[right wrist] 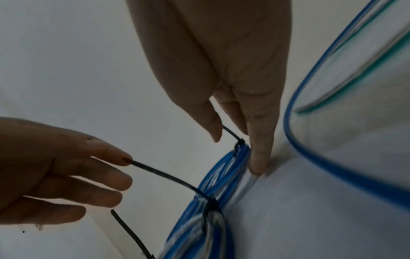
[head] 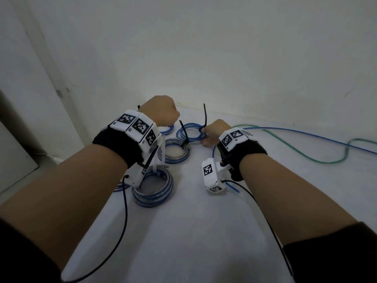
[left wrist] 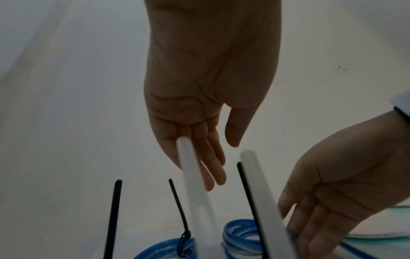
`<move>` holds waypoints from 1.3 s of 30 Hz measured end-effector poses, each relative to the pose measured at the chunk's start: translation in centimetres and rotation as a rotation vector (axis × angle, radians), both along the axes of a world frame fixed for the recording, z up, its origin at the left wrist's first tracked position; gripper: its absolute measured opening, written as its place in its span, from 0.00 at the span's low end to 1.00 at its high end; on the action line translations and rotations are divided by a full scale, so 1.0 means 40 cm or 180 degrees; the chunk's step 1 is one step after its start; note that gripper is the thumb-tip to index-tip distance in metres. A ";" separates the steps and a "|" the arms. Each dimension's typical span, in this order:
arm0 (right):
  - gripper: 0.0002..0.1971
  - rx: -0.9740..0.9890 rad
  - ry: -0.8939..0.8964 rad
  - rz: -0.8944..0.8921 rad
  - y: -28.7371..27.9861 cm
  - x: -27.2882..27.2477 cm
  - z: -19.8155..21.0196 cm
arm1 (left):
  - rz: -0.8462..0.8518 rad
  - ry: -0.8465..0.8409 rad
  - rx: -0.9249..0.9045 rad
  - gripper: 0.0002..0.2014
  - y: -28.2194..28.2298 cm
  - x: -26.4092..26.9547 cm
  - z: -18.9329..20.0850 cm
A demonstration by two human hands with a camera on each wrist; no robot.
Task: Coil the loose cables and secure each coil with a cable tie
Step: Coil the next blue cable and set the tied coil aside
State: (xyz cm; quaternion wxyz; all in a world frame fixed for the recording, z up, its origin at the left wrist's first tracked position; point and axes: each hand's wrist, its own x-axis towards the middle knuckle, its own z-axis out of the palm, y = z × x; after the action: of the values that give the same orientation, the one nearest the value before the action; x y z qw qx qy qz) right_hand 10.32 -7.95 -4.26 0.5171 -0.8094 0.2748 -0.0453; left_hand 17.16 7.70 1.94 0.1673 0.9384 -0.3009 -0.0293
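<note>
White walls close in on a pale tabletop (head: pixel 204 221) where several blue cable coils lie between the two forearms, with loose blue (head: pixel 306 134) and green (head: pixel 318 160) cables trailing off to the right. At the far centre lies the blue coil in hand (head: pixel 190 132), already cinched by two black cable ties (head: pixel 204 117); the right hand (head: pixel 214 130) steadies it at its right edge, its fingers (right wrist: pixel 259 149) straight and pressed against the bundle beside a tie head (right wrist: pixel 240 142), not curled round anything that shows. The left hand (head: pixel 161 113) hovers just left of it, fingers extended and apart in its own wrist view, one fingertip (right wrist: pixel 124 158) at or near the tip of a tie tail (right wrist: pixel 164 177); whether it pinches that tail I cannot tell. I judge the cable light and springy, its smooth jacket slippery, so the turns would fan out unless held where they bunch, close by a tie; the ties look stiff yet bendable, best pulled by the free tail with the head braced. Nearer coils (head: pixel 153 190) sit partly under the left wrist rig, so their ties are hard to make out. Pale out-of-focus bars cross the left wrist view; what they are is unclear. The loose cables run out of frame, so their length is unknown
</note>
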 end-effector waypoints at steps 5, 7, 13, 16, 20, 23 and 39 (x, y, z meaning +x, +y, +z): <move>0.05 -0.0193 0.0190 -0.0062 -0.047 -0.067 0.075 | -0.0135 -0.0003 -0.0318 0.12 -0.016 -0.073 0.050; 0.08 -0.0670 0.0428 0.0242 -0.060 -0.133 0.098 | -0.0253 0.0063 -0.0425 0.13 -0.035 -0.111 0.059; 0.17 -0.1653 0.1584 0.1185 -0.058 -0.275 0.075 | -0.0520 0.0301 -0.0506 0.12 -0.102 -0.231 0.043; 0.22 -0.1853 0.1656 0.1434 -0.037 -0.304 0.055 | -0.0657 0.0490 -0.0446 0.13 -0.121 -0.280 0.029; 0.16 -0.2154 0.1460 0.1730 -0.010 -0.320 0.032 | -0.0720 0.0550 -0.0338 0.13 -0.116 -0.322 0.014; 0.08 -0.2155 0.1273 0.1783 -0.009 -0.323 0.022 | -0.0794 0.0510 -0.0161 0.13 -0.105 -0.341 0.000; 0.07 0.0031 -0.1593 -0.0537 -0.217 -0.568 0.193 | -0.1206 0.0813 -0.2132 0.06 -0.312 -0.512 0.027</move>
State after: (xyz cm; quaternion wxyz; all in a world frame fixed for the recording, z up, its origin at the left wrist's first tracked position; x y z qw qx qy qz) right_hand -12.42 -16.63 3.48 0.5672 -0.7447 0.2051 -0.2856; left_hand -3.32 -4.79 3.01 0.4914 0.7488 -0.4382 -0.0764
